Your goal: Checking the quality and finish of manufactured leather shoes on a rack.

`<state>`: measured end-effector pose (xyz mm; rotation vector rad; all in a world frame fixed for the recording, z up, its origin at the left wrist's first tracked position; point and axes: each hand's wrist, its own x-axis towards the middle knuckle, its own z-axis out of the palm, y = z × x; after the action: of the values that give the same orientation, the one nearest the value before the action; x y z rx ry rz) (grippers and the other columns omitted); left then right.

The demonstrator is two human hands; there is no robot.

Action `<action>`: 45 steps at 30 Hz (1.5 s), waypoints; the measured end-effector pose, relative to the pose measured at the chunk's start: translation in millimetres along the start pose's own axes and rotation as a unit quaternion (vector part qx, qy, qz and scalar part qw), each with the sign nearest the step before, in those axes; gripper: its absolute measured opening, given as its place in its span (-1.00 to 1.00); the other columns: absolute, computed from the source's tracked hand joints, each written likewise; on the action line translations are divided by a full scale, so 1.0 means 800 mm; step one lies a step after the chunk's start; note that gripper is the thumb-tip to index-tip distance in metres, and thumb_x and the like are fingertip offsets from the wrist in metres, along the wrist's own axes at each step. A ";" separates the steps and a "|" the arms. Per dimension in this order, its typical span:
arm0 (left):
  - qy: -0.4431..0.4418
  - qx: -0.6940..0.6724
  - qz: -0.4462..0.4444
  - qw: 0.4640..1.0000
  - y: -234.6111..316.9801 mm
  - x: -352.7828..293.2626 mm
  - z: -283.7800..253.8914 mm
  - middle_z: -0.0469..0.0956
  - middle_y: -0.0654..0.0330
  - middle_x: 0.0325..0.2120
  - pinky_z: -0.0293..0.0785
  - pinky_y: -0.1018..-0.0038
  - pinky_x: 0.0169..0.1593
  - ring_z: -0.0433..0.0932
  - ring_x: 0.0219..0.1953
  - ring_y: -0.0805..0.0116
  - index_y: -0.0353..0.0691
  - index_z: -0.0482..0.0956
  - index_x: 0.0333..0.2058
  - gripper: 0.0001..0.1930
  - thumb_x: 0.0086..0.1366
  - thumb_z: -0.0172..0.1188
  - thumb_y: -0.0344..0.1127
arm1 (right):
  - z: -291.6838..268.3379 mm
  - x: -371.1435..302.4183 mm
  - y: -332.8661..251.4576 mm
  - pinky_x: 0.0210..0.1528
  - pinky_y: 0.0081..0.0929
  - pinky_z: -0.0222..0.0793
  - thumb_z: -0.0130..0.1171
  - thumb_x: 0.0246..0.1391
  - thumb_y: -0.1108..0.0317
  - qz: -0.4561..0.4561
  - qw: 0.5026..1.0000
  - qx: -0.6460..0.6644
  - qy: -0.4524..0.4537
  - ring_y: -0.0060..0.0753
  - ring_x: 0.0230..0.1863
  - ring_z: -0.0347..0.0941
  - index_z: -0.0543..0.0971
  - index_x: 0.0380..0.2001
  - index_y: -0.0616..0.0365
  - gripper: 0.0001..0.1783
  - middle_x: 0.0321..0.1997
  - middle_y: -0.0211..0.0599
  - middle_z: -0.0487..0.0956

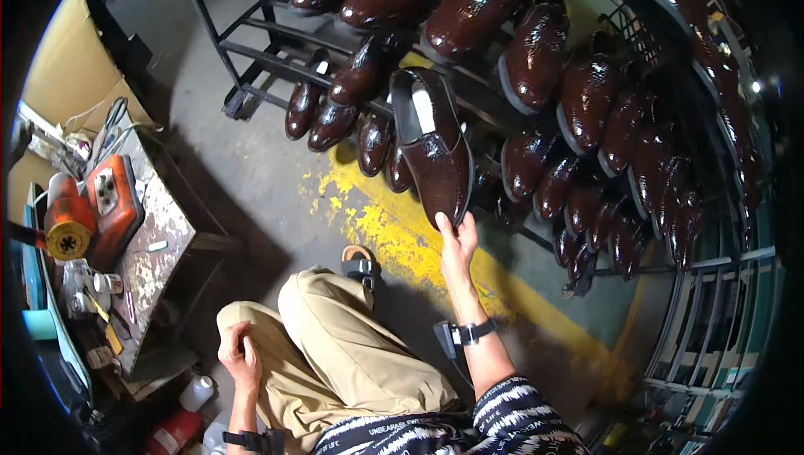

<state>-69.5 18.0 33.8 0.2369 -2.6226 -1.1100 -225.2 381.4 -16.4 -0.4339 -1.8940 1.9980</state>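
Note:
A dark brown glossy slip-on shoe point(440, 174) with a textured upper is held by its toe in my right hand point(457, 247). My thumb and fingers pinch the toe from below, and the shoe's opening points away from me. A white patch shows on its insole. Loosely curled, my left hand point(240, 353) rests beside my left knee, and nothing shows in its fingers. Just beyond the held shoe stands a dark metal rack point(243, 51) bearing many similar brown shoes point(536, 57) in tiers.
To the left, a worn workbench point(172, 241) carries an orange-red machine point(115, 204), scissors point(111, 124) and small bottles. A clear bottle point(198, 393) and a red container point(174, 433) sit on the floor below. Yellow paint point(377, 221) marks the floor. Metal racking point(712, 321) stands at the right.

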 end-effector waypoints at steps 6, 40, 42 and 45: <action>0.000 0.022 0.020 1.000 0.005 0.005 -0.003 0.45 0.10 -0.53 0.37 0.48 -0.40 0.46 -0.49 0.26 -0.31 0.46 -0.38 -0.77 -0.05 -0.08 -0.64 | -0.006 -0.043 -0.015 -0.26 -0.71 0.23 0.19 -0.06 0.48 -0.036 0.998 -0.054 -0.009 -0.68 -0.37 0.29 0.38 -0.28 0.23 -0.74 -0.39 -0.48 0.42; 0.029 0.019 0.004 0.999 -0.004 0.001 -0.015 0.51 0.13 -0.55 0.44 0.46 -0.35 0.53 -0.47 0.25 -0.23 0.51 -0.45 -0.82 -0.05 0.00 -0.58 | 0.156 -0.060 -0.129 -0.09 -0.61 0.26 0.19 -0.06 0.46 0.021 0.961 0.029 -0.273 -0.60 -0.24 0.38 0.46 -0.21 0.36 -0.69 -0.24 -0.33 0.51; 0.040 0.020 0.010 0.999 -0.007 -0.002 -0.018 0.51 0.13 -0.56 0.44 0.44 -0.36 0.52 -0.48 0.22 -0.22 0.51 -0.47 -0.83 -0.08 0.02 -0.56 | 0.207 -0.063 -0.141 -0.11 -0.62 0.27 0.18 -0.05 0.46 0.003 0.950 0.047 -0.308 -0.60 -0.26 0.38 0.46 -0.23 0.36 -0.71 -0.25 -0.34 0.51; 0.058 -0.005 0.012 0.998 -0.013 -0.011 -0.021 0.49 0.12 -0.57 0.42 0.37 -0.37 0.49 -0.49 0.18 -0.22 0.51 -0.48 -0.84 -0.10 0.03 -0.51 | 0.285 -0.068 -0.153 -0.18 -0.66 0.30 0.17 -0.04 0.46 -0.016 0.933 0.061 -0.354 -0.63 -0.31 0.39 0.48 -0.27 0.35 -0.76 -0.29 -0.35 0.52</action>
<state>-55.6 1.6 36.2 0.2585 -2.5109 -1.0672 -274.3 159.1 118.0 0.4170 -2.0999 2.4380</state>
